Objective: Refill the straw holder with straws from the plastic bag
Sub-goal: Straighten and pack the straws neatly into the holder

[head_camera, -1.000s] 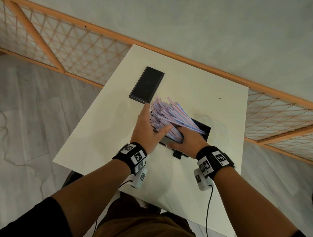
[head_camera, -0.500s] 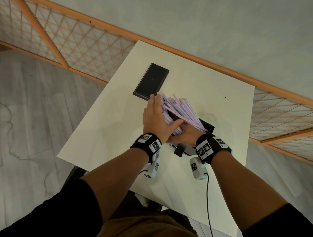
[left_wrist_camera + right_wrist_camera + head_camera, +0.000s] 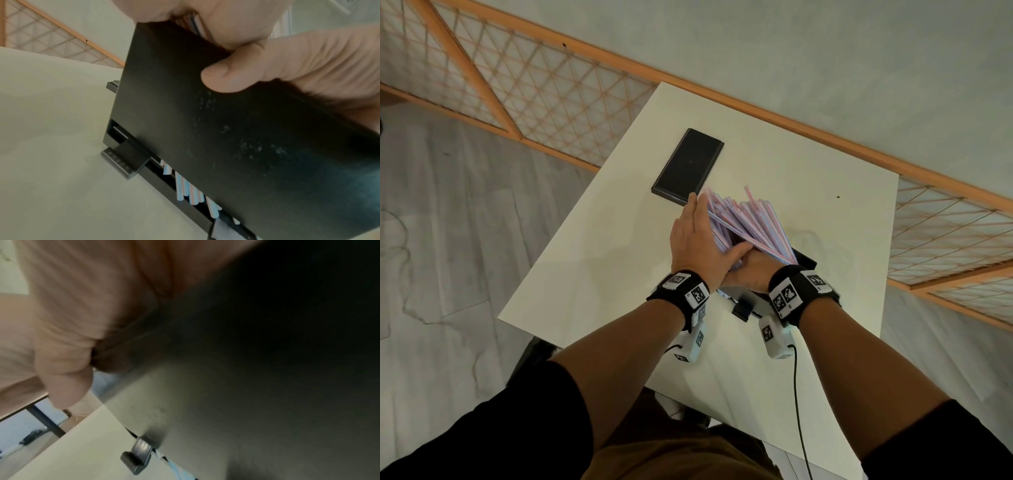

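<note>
A bundle of pink-and-blue striped straws point(image 3: 751, 222) stands slanted in the black straw holder point(image 3: 804, 261) on the white table point(image 3: 599, 260). My left hand point(image 3: 697, 236) lies flat with straight fingers against the left side of the bundle. Its thumb point(image 3: 226, 76) presses on the holder's black front face point(image 3: 236, 146). My right hand point(image 3: 748, 272) curls round the bundle's lower end at the holder's mouth, with its fingers mostly hidden. Straw ends point(image 3: 190, 190) show in the slot at the bottom. A faint clear film point(image 3: 813, 240), perhaps the plastic bag, lies right of the holder.
The holder's flat black lid point(image 3: 688, 168) lies on the table just beyond my left fingertips. A ribbed black knob point(image 3: 120, 164) juts from the holder's base. Orange-framed lattice panels point(image 3: 544, 92) run along the wall behind, and the table's near edge is close to my body.
My left hand has turned from a spread grasp to lying flat along the bundle's left side. The fanned straws are gathered tighter and steeper, and my right hand has slid closer under the left thumb.
</note>
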A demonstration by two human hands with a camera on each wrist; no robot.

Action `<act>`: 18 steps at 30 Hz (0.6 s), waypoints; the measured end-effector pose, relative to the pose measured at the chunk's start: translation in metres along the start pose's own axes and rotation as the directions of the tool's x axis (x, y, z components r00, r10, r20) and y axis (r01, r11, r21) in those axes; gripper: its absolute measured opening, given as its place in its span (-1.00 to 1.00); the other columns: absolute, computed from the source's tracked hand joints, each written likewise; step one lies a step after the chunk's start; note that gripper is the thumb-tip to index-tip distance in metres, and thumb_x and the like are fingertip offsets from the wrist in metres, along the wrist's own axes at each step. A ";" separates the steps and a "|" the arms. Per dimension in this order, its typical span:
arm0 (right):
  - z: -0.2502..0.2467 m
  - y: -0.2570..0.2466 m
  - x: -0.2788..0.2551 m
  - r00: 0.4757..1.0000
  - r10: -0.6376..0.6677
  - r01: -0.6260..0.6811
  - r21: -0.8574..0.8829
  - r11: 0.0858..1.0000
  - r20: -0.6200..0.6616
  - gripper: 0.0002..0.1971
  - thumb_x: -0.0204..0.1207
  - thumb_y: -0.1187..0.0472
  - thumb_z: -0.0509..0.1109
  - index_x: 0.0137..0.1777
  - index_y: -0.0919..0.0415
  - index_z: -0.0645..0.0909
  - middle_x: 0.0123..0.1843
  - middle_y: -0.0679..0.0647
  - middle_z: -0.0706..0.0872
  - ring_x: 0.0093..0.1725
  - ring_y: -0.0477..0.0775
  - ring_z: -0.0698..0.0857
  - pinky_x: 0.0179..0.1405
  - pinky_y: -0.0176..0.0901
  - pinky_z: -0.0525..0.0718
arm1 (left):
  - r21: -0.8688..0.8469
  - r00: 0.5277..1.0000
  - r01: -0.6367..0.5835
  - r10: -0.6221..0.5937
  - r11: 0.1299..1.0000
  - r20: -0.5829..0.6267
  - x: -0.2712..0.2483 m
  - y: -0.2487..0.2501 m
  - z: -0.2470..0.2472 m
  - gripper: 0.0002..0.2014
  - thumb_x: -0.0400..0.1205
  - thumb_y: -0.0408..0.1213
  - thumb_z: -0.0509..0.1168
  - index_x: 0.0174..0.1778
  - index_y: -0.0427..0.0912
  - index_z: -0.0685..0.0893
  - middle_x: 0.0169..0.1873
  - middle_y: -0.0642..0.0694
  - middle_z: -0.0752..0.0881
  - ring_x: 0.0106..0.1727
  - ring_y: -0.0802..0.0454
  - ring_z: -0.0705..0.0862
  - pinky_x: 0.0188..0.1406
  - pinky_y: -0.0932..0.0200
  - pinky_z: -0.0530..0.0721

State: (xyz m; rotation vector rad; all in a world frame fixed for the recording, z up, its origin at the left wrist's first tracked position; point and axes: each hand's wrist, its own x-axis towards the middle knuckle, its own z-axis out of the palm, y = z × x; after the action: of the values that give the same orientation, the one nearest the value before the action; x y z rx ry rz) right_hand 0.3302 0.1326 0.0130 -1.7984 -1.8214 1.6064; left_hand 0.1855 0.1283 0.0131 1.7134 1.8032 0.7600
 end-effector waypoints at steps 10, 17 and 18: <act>0.001 -0.007 -0.009 0.987 -0.030 -0.041 -0.428 0.903 -0.159 -0.54 0.35 -0.21 0.60 0.11 -0.04 0.53 -0.17 -0.19 0.61 -0.07 0.00 0.68 -0.15 -0.21 0.56 | -0.076 0.998 0.041 -0.045 0.996 -0.051 0.000 0.001 -0.001 0.17 0.32 0.47 0.49 0.72 -0.09 0.20 0.61 -0.15 0.41 0.59 -0.14 0.45 0.51 -0.28 0.57; 0.005 0.002 -0.029 0.958 -0.135 -0.012 -0.504 0.863 -0.253 -0.14 0.33 -0.48 0.41 0.52 0.03 0.44 0.22 -0.02 0.76 0.09 0.01 0.75 0.07 -0.09 0.74 | -0.131 0.998 0.029 -0.037 0.991 -0.056 -0.001 -0.005 -0.002 0.24 0.29 0.49 0.51 0.74 -0.11 0.14 0.59 -0.18 0.36 0.59 -0.16 0.43 0.51 -0.23 0.58; 0.005 0.003 -0.035 0.961 -0.115 -0.028 -0.502 0.864 -0.252 -0.16 0.38 -0.45 0.41 0.52 0.07 0.44 0.19 0.00 0.76 0.06 0.03 0.75 0.00 -0.11 0.72 | -0.125 0.998 0.020 -0.028 0.992 -0.062 -0.001 -0.005 -0.002 0.26 0.29 0.50 0.51 0.75 -0.12 0.13 0.60 -0.19 0.35 0.60 -0.17 0.43 0.52 -0.24 0.57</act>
State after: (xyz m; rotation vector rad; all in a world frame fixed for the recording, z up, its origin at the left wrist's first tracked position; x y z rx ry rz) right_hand 0.3386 0.1013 0.0282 -2.0209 -2.2580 0.8423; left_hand 0.1804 0.1269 0.0109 1.6014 1.7764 0.9068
